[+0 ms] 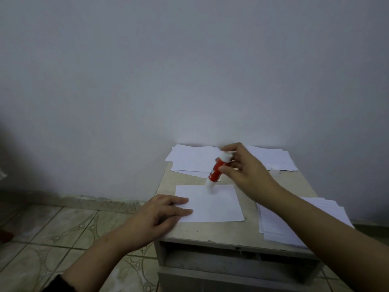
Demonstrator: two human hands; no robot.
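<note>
A white sheet of paper (212, 204) lies flat in the middle of a small beige table (210, 232). My left hand (157, 216) rests on the sheet's left edge with its fingers stretched out flat. My right hand (244, 171) grips a red and white glue stick (216, 169), tilted, with its lower white tip touching the sheet near its top edge. The stick is slightly blurred.
Loose white sheets (193, 160) lie at the table's back left, more (273, 158) at the back right, and a stack (294, 222) at the right edge. The table stands against a plain wall (189, 70). A tiled floor (63, 228) lies to the left.
</note>
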